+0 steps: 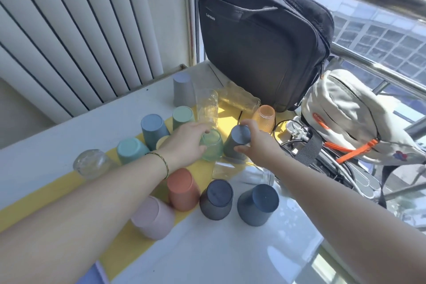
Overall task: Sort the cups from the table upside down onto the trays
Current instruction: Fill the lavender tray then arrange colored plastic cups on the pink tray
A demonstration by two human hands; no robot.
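Several cups stand upside down on a yellow tray. My left hand grips a pale green glass cup at the tray's middle. My right hand holds an inverted dark grey cup just right of it, fingers over its base and thumb on its side. Nearby stand inverted blue, teal, green, orange-red, pink and two dark navy cups. A tall clear glass and an amber cup stand behind.
A black laptop bag leans at the table's back, a grey backpack and cables at right. A grey cup stands at the back, a clear round glass at left, a clear glass lies on its side. White radiator behind left.
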